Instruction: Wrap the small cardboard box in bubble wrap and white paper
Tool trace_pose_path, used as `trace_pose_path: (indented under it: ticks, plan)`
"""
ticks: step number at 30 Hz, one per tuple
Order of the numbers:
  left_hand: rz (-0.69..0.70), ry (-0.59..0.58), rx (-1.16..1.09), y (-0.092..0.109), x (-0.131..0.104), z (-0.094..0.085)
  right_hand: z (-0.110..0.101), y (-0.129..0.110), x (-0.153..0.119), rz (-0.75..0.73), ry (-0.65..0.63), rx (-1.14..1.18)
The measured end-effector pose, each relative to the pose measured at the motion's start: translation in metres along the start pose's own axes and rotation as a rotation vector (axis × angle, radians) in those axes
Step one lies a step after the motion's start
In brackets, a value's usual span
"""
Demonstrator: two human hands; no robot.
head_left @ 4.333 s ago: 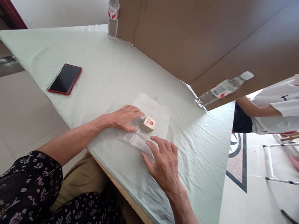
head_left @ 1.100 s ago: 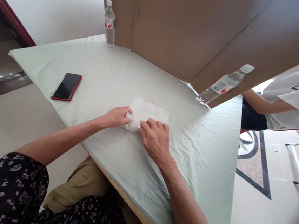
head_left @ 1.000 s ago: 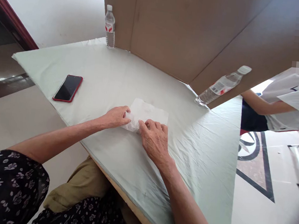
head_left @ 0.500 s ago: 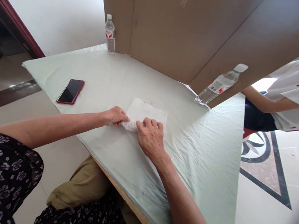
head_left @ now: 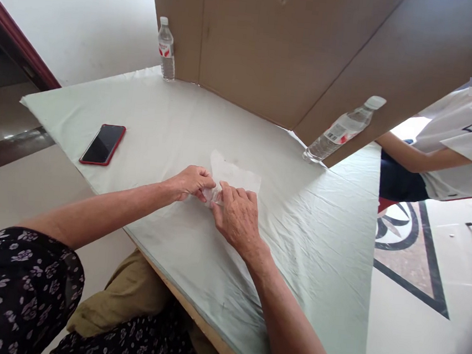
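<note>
Translucent wrap (head_left: pixel 238 173), lying on the desk (head_left: pixel 178 118) toward 2 o'clock from the closed left-hand grip (head_left: pixel 193 183), is pinched by it and touched by the curled right-hand grip (head_left: pixel 238 216), whose hold cannot be told.

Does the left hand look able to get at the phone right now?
Probably yes: only tablecloth shows between the left hand and the phone, though the hand seems to pinch the white wrapping and would first have to let go.
</note>
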State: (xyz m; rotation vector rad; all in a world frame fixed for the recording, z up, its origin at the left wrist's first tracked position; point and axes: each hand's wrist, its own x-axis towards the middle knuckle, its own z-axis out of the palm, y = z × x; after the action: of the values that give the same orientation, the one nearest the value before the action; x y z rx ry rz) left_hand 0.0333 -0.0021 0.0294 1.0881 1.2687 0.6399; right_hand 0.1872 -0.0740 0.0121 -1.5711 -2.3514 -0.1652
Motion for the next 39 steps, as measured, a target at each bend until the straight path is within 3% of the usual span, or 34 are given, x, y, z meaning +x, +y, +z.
trace_pose_path:
  ticks: [6,8,11,13,15,18,21,24,28,34,39]
  plan:
    - [0.030,-0.183,0.021,0.003,-0.003,0.000,-0.006,0.006,0.001,0.031,-0.021,0.094]
    - [0.087,-0.237,0.118,0.002,-0.005,0.000,-0.007,0.008,0.001,0.036,-0.027,0.110]
    - [0.412,-0.160,0.446,-0.007,-0.006,0.004,-0.006,0.013,0.001,0.044,-0.010,0.186]
    - [0.667,0.002,0.652,-0.018,-0.004,0.008,-0.006,0.018,0.000,0.052,0.025,0.275]
    - [0.831,0.075,0.729,-0.030,0.000,0.011,-0.007,0.024,-0.003,0.065,0.103,0.330]
    - [0.989,0.090,0.742,-0.043,0.006,0.013,-0.014,0.037,-0.013,0.154,0.244,0.304]
    - [1.055,0.111,0.704,-0.051,0.009,0.014,-0.024,0.055,-0.030,0.369,0.216,0.328]
    - [1.089,0.141,0.657,-0.056,0.007,0.017,-0.026,0.069,-0.050,0.610,0.016,0.432]
    - [1.127,0.156,0.635,-0.059,0.004,0.022,-0.018,0.069,-0.061,0.756,-0.179,0.556]
    - [1.179,0.201,0.687,-0.061,0.007,0.021,-0.008,0.052,-0.038,0.881,-0.185,0.750]
    - [1.203,0.235,0.811,-0.060,0.007,0.019,0.007,0.050,-0.025,0.863,-0.064,0.746]
